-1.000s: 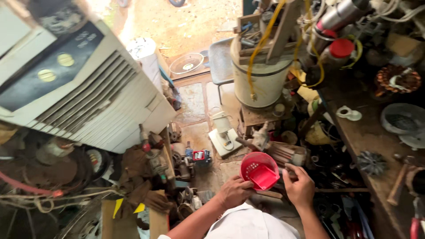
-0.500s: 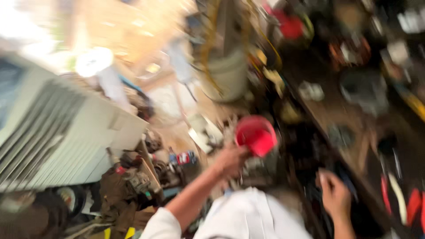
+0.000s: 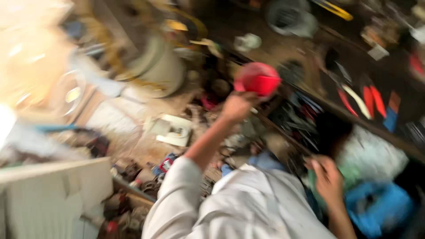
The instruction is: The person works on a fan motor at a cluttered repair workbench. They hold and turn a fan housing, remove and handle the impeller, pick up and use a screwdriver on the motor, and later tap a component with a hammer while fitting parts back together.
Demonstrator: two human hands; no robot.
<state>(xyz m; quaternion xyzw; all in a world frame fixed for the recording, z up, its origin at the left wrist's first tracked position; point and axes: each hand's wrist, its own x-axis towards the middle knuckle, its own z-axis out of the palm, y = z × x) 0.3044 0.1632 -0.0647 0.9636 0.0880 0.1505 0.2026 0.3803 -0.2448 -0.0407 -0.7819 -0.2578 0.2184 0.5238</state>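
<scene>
The left hand [image 3: 237,106] holds a round red plastic bowl [image 3: 257,79] up by the dark cluttered wooden bench [image 3: 310,53]; it looks mid-carry, needing a steady grip; the right hand [image 3: 326,179] hangs low by a blue bag [image 3: 380,208], half open, holding nothing.

A red bowl [image 3: 257,79], a white sleeve [image 3: 177,194], a blue bag [image 3: 380,208] and a cream drum [image 3: 166,71].

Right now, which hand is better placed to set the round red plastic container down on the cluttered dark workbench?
Left, probably. The left hand already has its grip on the round red plastic container, raised beside the cluttered dark workbench. The right hand is low, near the blue bag, holding nothing visible.
</scene>
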